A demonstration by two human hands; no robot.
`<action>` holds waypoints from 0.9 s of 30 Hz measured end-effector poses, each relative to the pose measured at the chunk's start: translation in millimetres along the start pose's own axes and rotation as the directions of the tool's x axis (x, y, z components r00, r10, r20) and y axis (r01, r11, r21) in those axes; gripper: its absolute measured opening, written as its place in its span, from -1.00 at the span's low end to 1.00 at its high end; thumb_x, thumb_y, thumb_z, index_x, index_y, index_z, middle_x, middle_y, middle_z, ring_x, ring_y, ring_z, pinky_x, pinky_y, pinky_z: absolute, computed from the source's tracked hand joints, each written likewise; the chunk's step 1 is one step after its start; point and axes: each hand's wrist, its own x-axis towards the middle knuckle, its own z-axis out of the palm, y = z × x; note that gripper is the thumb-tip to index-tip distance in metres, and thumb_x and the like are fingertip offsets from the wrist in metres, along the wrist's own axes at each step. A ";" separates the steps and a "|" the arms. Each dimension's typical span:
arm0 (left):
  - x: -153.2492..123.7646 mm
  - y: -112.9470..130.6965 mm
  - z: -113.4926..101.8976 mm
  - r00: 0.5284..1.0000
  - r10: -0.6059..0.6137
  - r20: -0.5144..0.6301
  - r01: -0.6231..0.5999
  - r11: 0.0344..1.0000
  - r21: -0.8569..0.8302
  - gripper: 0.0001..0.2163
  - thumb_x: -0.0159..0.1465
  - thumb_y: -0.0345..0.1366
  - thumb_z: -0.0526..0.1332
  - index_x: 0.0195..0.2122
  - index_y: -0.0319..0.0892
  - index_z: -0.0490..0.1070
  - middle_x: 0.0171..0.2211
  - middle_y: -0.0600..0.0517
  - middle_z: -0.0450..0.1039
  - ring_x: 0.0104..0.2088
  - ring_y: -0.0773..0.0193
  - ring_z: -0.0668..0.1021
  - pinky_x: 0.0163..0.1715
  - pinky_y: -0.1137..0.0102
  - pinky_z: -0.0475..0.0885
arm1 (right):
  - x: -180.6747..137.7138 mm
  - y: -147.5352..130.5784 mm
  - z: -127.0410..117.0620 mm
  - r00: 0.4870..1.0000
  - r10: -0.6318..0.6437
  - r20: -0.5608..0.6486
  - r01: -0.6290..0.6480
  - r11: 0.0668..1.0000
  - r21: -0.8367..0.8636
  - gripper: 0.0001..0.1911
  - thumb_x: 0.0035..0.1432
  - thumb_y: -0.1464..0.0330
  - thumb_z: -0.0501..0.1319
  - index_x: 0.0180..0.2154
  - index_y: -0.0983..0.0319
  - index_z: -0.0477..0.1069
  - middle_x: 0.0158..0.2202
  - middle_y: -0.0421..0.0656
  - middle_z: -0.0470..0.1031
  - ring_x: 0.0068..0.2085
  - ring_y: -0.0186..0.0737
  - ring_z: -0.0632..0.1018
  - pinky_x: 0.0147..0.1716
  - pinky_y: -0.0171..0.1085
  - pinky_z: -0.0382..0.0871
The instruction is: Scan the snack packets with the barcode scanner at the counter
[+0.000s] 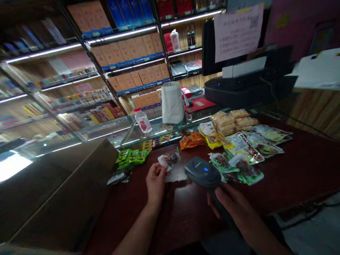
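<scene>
Pinching small packet (172, 159) just below frame centre with left hand (156, 179), over tabletop (183, 212); gripping barcode scanner (203, 173) by handle, right of packet, with right hand (231, 200). For clean reading, hold packet flat, leaving any code uncovered; aim scanner squarely.

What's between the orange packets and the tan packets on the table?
Yellow packets lie between the orange packets and the tan packets; the head view shows it.

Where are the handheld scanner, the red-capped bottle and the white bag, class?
Handheld scanner (205, 176), head view: upper casing.
Red-capped bottle (143, 122), head view: printed body.
White bag (172, 102), head view: front side.
</scene>
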 end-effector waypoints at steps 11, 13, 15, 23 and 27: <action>0.9 -2.2 -1.4 1.000 0.019 -0.015 -0.018 0.999 0.033 -0.73 0.02 -0.18 0.41 -0.33 -0.21 0.47 -0.43 0.06 0.57 -0.44 0.32 0.57 -0.39 0.44 0.50 | 0.3 5.9 -0.7 0.998 -0.056 0.007 0.055 0.997 0.052 -0.49 0.25 -0.07 0.09 -0.43 0.23 0.41 -0.59 -0.25 0.35 -0.52 -0.27 0.36 -0.44 -0.25 0.19; 1.2 -3.7 -1.9 1.000 0.001 -0.027 -0.001 1.000 -0.001 -0.69 -0.01 -0.16 0.43 -0.33 -0.22 0.45 -0.45 0.07 0.55 -0.47 0.34 0.56 -0.40 0.46 0.49 | 0.0 8.1 -0.6 0.998 -0.055 0.002 0.055 0.996 0.070 -0.50 0.25 -0.06 0.10 -0.43 0.23 0.42 -0.57 -0.24 0.37 -0.52 -0.28 0.37 -0.45 -0.26 0.19; 4.2 -4.8 -4.4 0.998 -0.006 -0.056 0.005 1.000 -0.027 -0.67 -0.02 -0.14 0.44 -0.33 -0.22 0.44 -0.46 0.07 0.55 -0.49 0.35 0.56 -0.41 0.45 0.50 | -0.5 10.9 -1.6 1.000 -0.027 -0.013 0.028 0.995 0.099 -0.50 0.22 -0.07 0.13 -0.43 0.23 0.43 -0.57 -0.23 0.39 -0.54 -0.29 0.36 -0.49 -0.27 0.17; 45.7 12.6 -61.2 0.816 0.121 -0.565 -0.207 0.974 -0.091 -0.74 0.05 -0.28 0.33 -0.31 -0.17 0.26 -0.48 0.15 0.48 -0.52 0.29 0.62 -0.44 0.38 0.57 | -5.8 12.2 -14.2 0.996 0.035 -0.078 -0.023 0.988 0.151 -0.45 0.12 -0.13 0.18 -0.45 0.24 0.47 -0.62 -0.21 0.41 -0.56 -0.28 0.37 -0.53 -0.29 0.18; 59.2 18.9 -97.7 0.705 0.136 -0.696 -0.245 0.968 -0.059 -0.80 0.10 -0.37 0.25 -0.34 -0.15 0.20 -0.52 0.17 0.45 -0.52 0.30 0.62 -0.43 0.37 0.58 | -12.4 8.3 -19.6 0.989 0.060 -0.136 -0.038 0.987 0.158 -0.45 0.09 -0.16 0.19 -0.45 0.22 0.48 -0.63 -0.20 0.41 -0.56 -0.24 0.38 -0.54 -0.28 0.20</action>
